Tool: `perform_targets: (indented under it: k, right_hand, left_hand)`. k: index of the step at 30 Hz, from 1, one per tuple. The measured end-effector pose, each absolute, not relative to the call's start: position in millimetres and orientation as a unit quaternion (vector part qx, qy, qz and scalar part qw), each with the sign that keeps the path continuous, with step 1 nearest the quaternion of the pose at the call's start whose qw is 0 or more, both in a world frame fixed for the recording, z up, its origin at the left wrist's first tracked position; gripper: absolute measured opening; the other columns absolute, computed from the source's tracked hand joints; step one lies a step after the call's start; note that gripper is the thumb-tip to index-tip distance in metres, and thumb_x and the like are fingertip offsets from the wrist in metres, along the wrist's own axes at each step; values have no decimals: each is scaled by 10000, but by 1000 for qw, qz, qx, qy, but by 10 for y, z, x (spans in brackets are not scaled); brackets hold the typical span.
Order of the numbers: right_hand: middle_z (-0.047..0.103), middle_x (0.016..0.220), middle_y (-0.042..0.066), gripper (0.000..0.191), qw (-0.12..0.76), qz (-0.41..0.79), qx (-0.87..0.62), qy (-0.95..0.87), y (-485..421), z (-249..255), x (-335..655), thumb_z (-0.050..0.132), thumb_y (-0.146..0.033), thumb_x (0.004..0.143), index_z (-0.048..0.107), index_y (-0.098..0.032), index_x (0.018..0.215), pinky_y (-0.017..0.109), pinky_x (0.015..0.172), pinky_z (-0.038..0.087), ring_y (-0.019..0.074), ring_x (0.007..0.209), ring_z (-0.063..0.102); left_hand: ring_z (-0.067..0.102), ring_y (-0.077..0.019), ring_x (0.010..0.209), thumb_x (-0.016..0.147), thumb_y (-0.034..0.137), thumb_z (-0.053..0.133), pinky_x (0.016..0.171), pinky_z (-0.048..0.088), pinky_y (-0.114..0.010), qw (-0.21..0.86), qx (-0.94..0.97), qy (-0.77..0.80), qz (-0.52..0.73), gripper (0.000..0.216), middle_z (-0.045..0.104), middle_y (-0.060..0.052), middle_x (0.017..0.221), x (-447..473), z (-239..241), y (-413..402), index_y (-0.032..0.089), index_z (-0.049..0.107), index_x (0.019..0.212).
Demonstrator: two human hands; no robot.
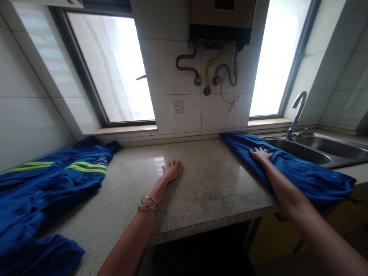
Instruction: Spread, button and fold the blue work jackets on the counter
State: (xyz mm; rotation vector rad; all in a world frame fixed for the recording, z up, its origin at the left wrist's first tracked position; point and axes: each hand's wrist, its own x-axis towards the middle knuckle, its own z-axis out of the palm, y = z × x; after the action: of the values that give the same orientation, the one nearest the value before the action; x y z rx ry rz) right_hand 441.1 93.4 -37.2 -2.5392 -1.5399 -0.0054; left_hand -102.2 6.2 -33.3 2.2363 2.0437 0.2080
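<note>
My left hand (171,170) lies flat on the speckled stone counter (201,180), fingers stretched out, holding nothing; two metal bangles circle that wrist. My right hand (261,154) rests palm down with fingers spread on a folded blue garment (304,172) that lies along the counter beside the sink. A second blue work garment with yellow-green reflective stripes (57,176) is spread out over the left end of the counter, well away from my left hand.
A steel double sink (319,149) with a curved tap (297,115) sits at the right. Behind the counter are a tiled wall with a socket (177,107), pipes under a water heater (212,73), and two bright windows. The counter's front edge overhangs a dark gap.
</note>
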Motion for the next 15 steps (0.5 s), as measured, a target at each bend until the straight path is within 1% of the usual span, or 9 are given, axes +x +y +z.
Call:
perform_targets:
  k: [6, 9, 12, 13, 15]
  right_hand:
    - [295, 1548, 111, 663, 101, -15, -827, -553, 865, -398, 4652, 197, -615, 922, 374, -294, 1475, 685, 1051, 155, 368, 1392, 251]
    - [368, 1504, 131, 621, 117, -33, -823, -554, 829, -403, 4654, 218, -583, 933, 451, -291, 1429, 687, 1025, 198, 372, 1354, 317]
    - [482, 1404, 167, 555, 130, -81, -812, -563, 807, -376, 4589, 252, -497, 956, 565, -231, 1329, 673, 1030, 198, 355, 1294, 403]
    - [494, 1390, 176, 530, 133, -107, -801, -573, 801, -357, 4543, 270, -458, 963, 581, -202, 1307, 655, 1046, 188, 344, 1296, 406]
    - [466, 1421, 181, 489, 139, -160, -765, -608, 787, -306, 4386, 300, -388, 972, 571, -157, 1308, 592, 1089, 173, 316, 1341, 365]
  left_hand:
    - [153, -467, 1406, 963, 473, 247, 1019, 152, -740, 42, 729, 679, 69, 554, 210, -198, 1555, -985, -343, 58, 205, 389, 1427]
    - [167, -468, 1402, 966, 460, 240, 1013, 164, -742, 30, 726, 683, 68, 539, 221, -206, 1548, -959, -358, 58, 200, 417, 1404]
    - [185, -459, 1399, 969, 453, 234, 1013, 180, -735, 18, 723, 687, 69, 529, 253, -194, 1536, -931, -356, 43, 209, 420, 1400]
    - [194, -455, 1397, 969, 454, 236, 1013, 184, -732, 13, 721, 689, 70, 527, 271, -190, 1527, -920, -351, 33, 212, 420, 1399]
    - [218, -448, 1389, 966, 462, 247, 1012, 196, -723, 2, 717, 693, 72, 522, 306, -182, 1508, -895, -335, 5, 215, 432, 1387]
